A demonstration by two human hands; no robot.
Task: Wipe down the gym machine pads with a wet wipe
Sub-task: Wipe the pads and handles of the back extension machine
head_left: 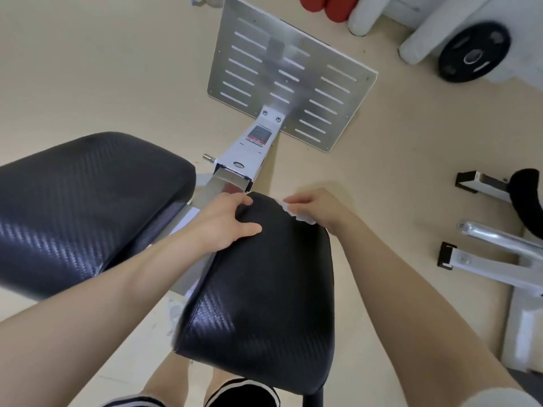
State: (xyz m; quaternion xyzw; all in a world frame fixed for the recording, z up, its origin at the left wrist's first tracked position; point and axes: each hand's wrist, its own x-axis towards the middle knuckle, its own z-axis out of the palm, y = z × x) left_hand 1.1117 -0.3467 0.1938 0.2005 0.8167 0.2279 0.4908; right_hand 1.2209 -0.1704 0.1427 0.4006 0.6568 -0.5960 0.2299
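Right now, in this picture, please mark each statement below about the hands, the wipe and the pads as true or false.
1. The right hand holds the wet wipe at the far edge of the near pad. True.
2. The left hand holds a spray bottle. False: it rests on the near pad, holding no tool.
3. The wipe lies on the left pad. False: it is on the near pad.
4. A slotted metal plate stands beyond the pads. True.

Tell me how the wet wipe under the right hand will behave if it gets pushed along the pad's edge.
The wet wipe looks crumpled and thin, so it is probably floppy and will bunch rather than slide flat. Pressed by the right hand against the textured black pad, it likely drags a little. It appears very light.
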